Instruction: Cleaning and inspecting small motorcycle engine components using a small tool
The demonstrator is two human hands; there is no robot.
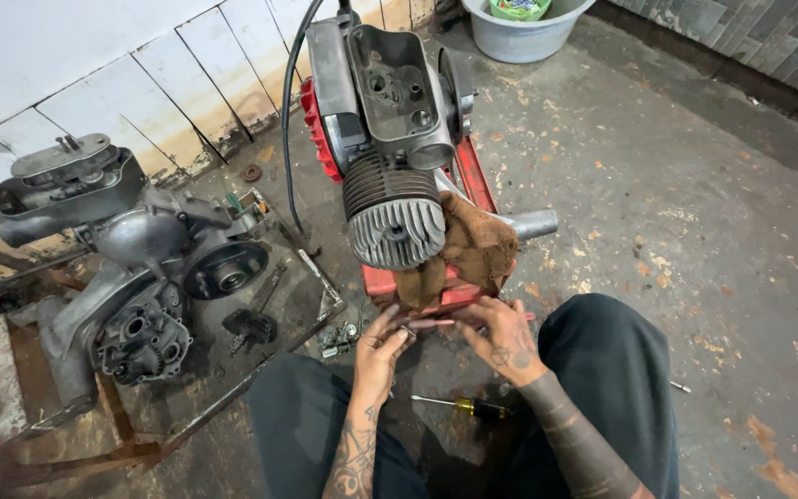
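Left hand (382, 344) is pinching a small metal part (405, 330); right hand (502, 334), fingers curled on it, is meeting it from the right, below the engine (390, 157).

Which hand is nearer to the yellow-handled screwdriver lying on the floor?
Right. The right hand is just above the yellow-handled screwdriver; the left hand is up and further to its left.

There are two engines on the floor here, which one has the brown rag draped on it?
The engine on the red stand, straight ahead of both hands; the brown rag hangs beside its finned cylinder. The other engine, off to the left on the rusty frame, has no rag.
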